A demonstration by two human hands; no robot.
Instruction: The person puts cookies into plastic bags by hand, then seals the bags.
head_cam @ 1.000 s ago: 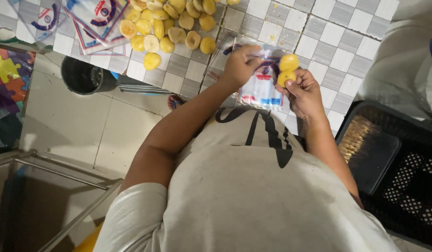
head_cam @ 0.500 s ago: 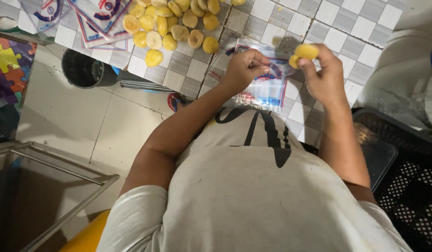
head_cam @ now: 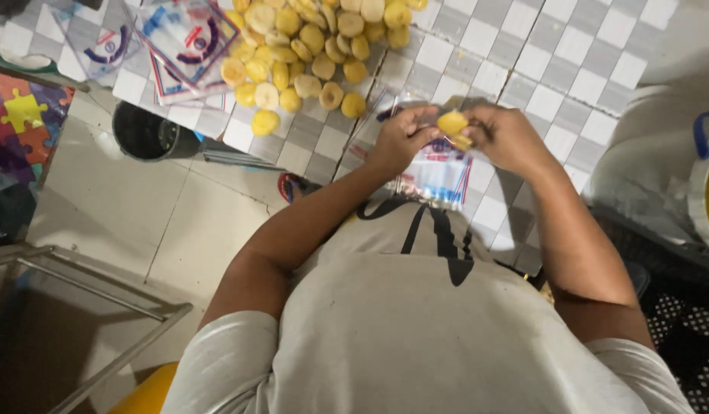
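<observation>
Yellow round pastry pieces (head_cam: 452, 123): two, pinched in the right hand (head_cam: 508, 138).
Left hand (head_cam: 400, 138): grip clamped on one clear printed plastic bag (head_cam: 439, 172).
Worktop (head_cam: 523, 46): checkered tiles, roughly twenty-five more pieces (head_cam: 308, 54).

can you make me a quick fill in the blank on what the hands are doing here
1. The right hand holds a ____ round piece.
2. The left hand grips a clear plastic ____.
3. The heap of pieces lies on a ____ cloth.

Missing words: yellow; bag; checked
</observation>
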